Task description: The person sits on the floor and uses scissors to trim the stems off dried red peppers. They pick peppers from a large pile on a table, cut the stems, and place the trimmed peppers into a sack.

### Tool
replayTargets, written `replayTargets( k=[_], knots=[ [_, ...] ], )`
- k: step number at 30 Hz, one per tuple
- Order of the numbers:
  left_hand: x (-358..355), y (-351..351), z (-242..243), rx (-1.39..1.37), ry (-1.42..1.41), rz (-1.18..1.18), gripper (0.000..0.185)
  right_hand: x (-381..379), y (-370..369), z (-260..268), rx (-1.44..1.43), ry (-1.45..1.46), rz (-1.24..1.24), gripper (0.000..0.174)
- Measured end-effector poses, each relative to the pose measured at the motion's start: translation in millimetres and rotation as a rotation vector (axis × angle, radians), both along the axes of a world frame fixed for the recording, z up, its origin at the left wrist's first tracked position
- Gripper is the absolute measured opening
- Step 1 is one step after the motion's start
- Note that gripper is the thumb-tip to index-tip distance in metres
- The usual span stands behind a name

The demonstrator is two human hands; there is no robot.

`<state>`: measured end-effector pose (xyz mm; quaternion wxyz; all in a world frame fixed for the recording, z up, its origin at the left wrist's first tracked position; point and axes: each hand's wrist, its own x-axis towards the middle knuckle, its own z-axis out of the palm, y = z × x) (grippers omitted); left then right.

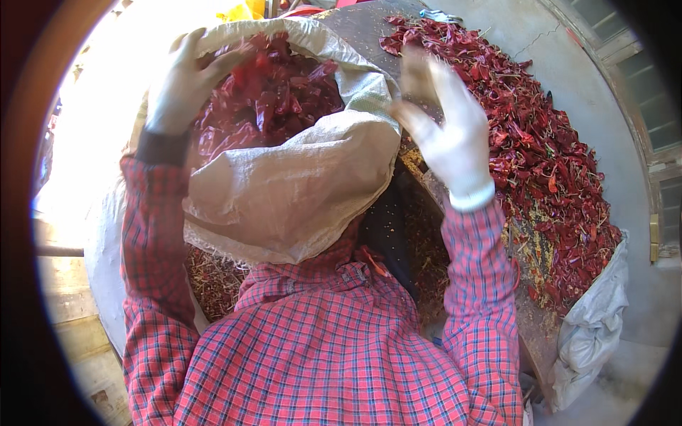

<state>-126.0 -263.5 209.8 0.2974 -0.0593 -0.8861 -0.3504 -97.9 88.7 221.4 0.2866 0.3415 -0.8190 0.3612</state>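
In front of me a large white woven sack gapes wide, its near rim folded outward. Dried red chili peppers fill its mouth. My left hand, in a pale glove, is raised over the sack's left rim with fingers spread. A blurred red patch shows by its fingertips; whether a pepper is touching them is unclear. My right hand, also gloved, is just right of the sack's mouth. Its fingers are apart and motion-blurred, with nothing seen in them.
A long heap of dried red peppers covers the dark tabletop at right, with yellow seeds scattered around it. A blue-and-white glove lies at the far end. Another white sack hangs at the near corner. Pepper debris lies low at left.
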Motion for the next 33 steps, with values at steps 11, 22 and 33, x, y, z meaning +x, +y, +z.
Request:
replayTargets(
  k=[11, 22, 33],
  knots=[
    [52.8, 95.1, 3.1, -0.106, -0.038, -0.313, 0.027, 154.2, 40.6, -213.6, 0.691, -0.687, -0.219, 0.036],
    [93.6, 126.8, -45.4, -0.083, -0.284, -0.621, 0.026, 160.2, 36.1, -199.7, 0.884, -0.679, -0.036, 0.035],
    [140.5, 143.7, -86.0, 0.076, -0.416, -0.878, 0.022, 173.6, 86.8, -227.0, -0.128, -1.138, -0.287, 0.027]
  ],
)
